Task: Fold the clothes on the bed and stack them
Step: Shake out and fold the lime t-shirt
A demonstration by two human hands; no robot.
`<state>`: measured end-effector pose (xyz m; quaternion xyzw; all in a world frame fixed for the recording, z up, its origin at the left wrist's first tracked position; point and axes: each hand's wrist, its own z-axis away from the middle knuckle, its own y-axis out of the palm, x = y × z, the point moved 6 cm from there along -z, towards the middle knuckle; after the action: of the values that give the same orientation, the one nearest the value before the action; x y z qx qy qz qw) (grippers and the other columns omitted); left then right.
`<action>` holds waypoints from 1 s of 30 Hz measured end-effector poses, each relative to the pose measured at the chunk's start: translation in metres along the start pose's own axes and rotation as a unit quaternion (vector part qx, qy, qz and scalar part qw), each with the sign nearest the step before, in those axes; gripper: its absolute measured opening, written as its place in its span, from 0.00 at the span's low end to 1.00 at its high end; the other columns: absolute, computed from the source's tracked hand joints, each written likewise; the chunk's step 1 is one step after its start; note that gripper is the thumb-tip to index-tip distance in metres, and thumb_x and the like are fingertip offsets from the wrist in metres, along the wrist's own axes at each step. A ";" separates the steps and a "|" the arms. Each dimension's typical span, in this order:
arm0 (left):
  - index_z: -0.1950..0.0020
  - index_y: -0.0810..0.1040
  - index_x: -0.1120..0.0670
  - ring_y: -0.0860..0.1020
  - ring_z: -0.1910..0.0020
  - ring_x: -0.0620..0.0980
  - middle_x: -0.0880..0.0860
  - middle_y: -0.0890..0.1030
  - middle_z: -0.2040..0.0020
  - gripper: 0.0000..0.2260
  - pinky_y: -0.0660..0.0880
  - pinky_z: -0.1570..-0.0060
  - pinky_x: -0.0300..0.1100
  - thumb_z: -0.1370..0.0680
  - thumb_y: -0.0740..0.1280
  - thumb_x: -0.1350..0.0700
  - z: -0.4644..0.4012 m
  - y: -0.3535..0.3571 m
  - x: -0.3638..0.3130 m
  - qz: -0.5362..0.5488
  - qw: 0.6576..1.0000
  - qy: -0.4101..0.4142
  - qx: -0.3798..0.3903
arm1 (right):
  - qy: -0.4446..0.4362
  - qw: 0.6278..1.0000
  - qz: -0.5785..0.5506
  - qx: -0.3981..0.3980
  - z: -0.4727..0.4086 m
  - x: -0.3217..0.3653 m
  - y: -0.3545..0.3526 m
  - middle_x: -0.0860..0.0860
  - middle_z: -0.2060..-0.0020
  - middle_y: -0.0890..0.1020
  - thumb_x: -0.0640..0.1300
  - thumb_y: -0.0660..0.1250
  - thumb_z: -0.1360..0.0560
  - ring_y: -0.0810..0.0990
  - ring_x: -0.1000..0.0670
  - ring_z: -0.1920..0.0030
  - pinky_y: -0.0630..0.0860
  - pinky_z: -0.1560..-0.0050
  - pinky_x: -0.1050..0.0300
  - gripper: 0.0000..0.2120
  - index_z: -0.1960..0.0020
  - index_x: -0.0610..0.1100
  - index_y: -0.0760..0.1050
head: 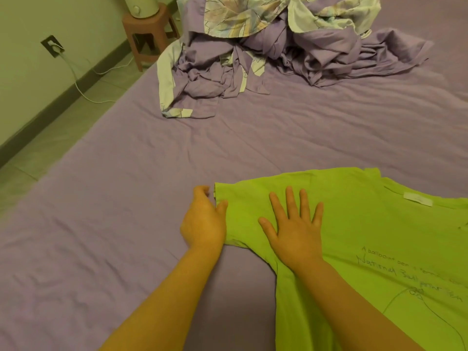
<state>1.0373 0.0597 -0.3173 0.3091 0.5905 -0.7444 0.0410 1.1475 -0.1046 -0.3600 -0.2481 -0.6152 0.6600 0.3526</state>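
Left hand (202, 221) grip pinches sleeve edge of green shirt (367, 236); right hand (295, 231) flat, fingers spread, pressing sleeve.

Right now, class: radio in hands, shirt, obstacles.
Left hand grips sleeve edge. Right hand flat on shirt. Bedding pile far off, clear.

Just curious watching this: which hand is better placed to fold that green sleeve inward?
Probably the left hand: it grips the sleeve's end on the green T-shirt, ready to carry it over. The right hand lies flat, pinning the cloth.
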 end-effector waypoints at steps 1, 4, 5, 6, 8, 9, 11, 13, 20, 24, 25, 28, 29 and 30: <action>0.41 0.75 0.55 0.77 0.49 0.60 0.57 0.79 0.48 0.14 0.71 0.55 0.49 0.25 0.69 0.56 0.004 -0.005 -0.011 -0.017 0.995 0.084 -0.044 | 0.002 1.000 0.000 -0.006 0.001 -0.001 -0.001 0.43 0.30 0.68 0.67 0.41 0.23 0.63 0.36 0.29 0.50 0.33 0.34 0.33 0.29 0.50 0.67; 0.49 0.80 0.58 0.75 0.52 0.56 0.58 0.80 0.53 0.11 0.74 0.57 0.47 0.28 0.61 0.61 0.036 0.011 -0.054 0.006 0.927 0.371 -0.056 | 0.019 0.999 -0.013 -0.040 0.019 -0.006 -0.005 0.42 0.29 0.67 0.64 0.41 0.22 0.61 0.37 0.28 0.51 0.32 0.33 0.32 0.28 0.49 0.67; 0.48 0.81 0.57 0.75 0.48 0.54 0.57 0.81 0.50 0.14 0.75 0.54 0.47 0.28 0.59 0.59 0.045 0.024 -0.061 -0.003 0.903 0.428 -0.021 | 0.026 0.998 -0.018 -0.046 0.029 -0.007 -0.002 0.42 0.29 0.67 0.63 0.41 0.21 0.60 0.38 0.27 0.53 0.32 0.32 0.31 0.28 0.48 0.67; 0.44 0.81 0.55 0.76 0.44 0.54 0.56 0.81 0.46 0.17 0.76 0.48 0.48 0.27 0.57 0.57 0.048 0.039 -0.062 -0.045 0.888 0.457 0.004 | 0.029 0.998 -0.020 -0.045 0.039 -0.008 0.001 0.43 0.29 0.67 0.62 0.40 0.20 0.60 0.38 0.27 0.54 0.32 0.31 0.31 0.28 0.48 0.67; 0.37 0.79 0.51 0.75 0.36 0.58 0.54 0.79 0.38 0.20 0.69 0.37 0.55 0.23 0.55 0.48 0.042 0.067 -0.047 -0.160 0.877 0.453 0.026 | 0.024 0.999 -0.011 -0.041 0.050 -0.013 0.010 0.43 0.28 0.66 0.62 0.41 0.20 0.60 0.38 0.27 0.55 0.32 0.31 0.30 0.28 0.48 0.67; 0.34 0.76 0.50 0.72 0.33 0.60 0.54 0.76 0.34 0.23 0.64 0.34 0.58 0.21 0.52 0.43 0.036 0.074 -0.036 -0.195 0.878 0.437 0.033 | 0.019 0.999 -0.007 -0.042 0.049 -0.014 0.012 0.44 0.28 0.66 0.62 0.41 0.20 0.60 0.38 0.27 0.54 0.32 0.31 0.30 0.28 0.49 0.66; 0.30 0.71 0.50 0.68 0.30 0.62 0.55 0.71 0.29 0.28 0.56 0.33 0.61 0.20 0.45 0.37 0.029 0.082 -0.020 -0.217 0.879 0.420 0.051 | 0.007 0.999 0.001 -0.034 0.043 -0.016 0.010 0.44 0.28 0.65 0.64 0.40 0.21 0.59 0.39 0.27 0.52 0.31 0.32 0.31 0.28 0.50 0.65; 0.29 0.71 0.51 0.68 0.31 0.63 0.56 0.70 0.29 0.31 0.55 0.34 0.62 0.20 0.42 0.36 0.029 0.082 -0.019 -0.238 0.879 0.410 0.057 | -0.004 1.000 0.003 -0.023 0.048 -0.022 0.007 0.44 0.27 0.65 0.65 0.40 0.22 0.59 0.39 0.27 0.51 0.31 0.32 0.32 0.27 0.51 0.64; 0.33 0.75 0.54 0.70 0.32 0.63 0.58 0.73 0.32 0.29 0.58 0.34 0.64 0.22 0.50 0.38 0.124 0.073 -0.024 -0.235 0.888 0.379 0.111 | 0.008 1.000 -0.001 -0.004 0.186 -0.068 0.011 0.45 0.25 0.60 0.62 0.47 0.21 0.54 0.41 0.24 0.55 0.31 0.32 0.28 0.25 0.51 0.58; 0.32 0.74 0.51 0.71 0.33 0.61 0.58 0.72 0.31 0.25 0.69 0.38 0.60 0.24 0.53 0.42 0.214 0.072 -0.004 -0.217 0.895 0.352 0.169 | 0.016 0.999 -0.001 0.042 0.251 -0.076 0.015 0.45 0.26 0.61 0.62 0.43 0.20 0.55 0.41 0.25 0.56 0.32 0.33 0.27 0.25 0.52 0.57; 0.32 0.72 0.51 0.70 0.33 0.60 0.58 0.72 0.31 0.25 0.72 0.41 0.60 0.25 0.54 0.43 0.232 0.071 0.002 -0.213 0.898 0.340 0.177 | 0.013 0.999 -0.003 0.053 0.264 -0.076 0.016 0.45 0.26 0.62 0.62 0.42 0.20 0.55 0.41 0.25 0.56 0.32 0.33 0.27 0.25 0.52 0.57; 0.32 0.67 0.50 0.75 0.37 0.59 0.57 0.75 0.33 0.29 0.75 0.46 0.60 0.32 0.68 0.46 0.282 0.062 0.015 -0.186 0.900 0.330 0.218 | 0.004 0.997 -0.011 0.072 0.300 -0.079 0.019 0.45 0.27 0.64 0.61 0.41 0.20 0.52 0.42 0.24 0.57 0.33 0.33 0.26 0.26 0.52 0.58; 0.33 0.67 0.50 0.76 0.38 0.60 0.58 0.75 0.34 0.33 0.76 0.46 0.59 0.35 0.74 0.48 0.297 0.060 0.020 -0.178 0.899 0.330 0.227 | 0.005 0.997 -0.015 0.076 0.311 -0.081 0.019 0.45 0.27 0.64 0.61 0.42 0.20 0.51 0.43 0.24 0.57 0.33 0.33 0.26 0.26 0.52 0.59; 0.33 0.67 0.50 0.77 0.39 0.60 0.58 0.75 0.34 0.36 0.76 0.47 0.57 0.38 0.78 0.50 0.311 0.057 0.026 -0.164 0.901 0.323 0.238 | 0.007 0.996 -0.020 0.082 0.323 -0.083 0.019 0.45 0.27 0.64 0.61 0.42 0.20 0.49 0.44 0.23 0.56 0.32 0.34 0.26 0.26 0.53 0.60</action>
<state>0.9128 -0.2308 -0.3446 0.4321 0.4185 -0.7185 -0.3492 0.9507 -0.3739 -0.3492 -0.2103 -0.5618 0.6990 0.3893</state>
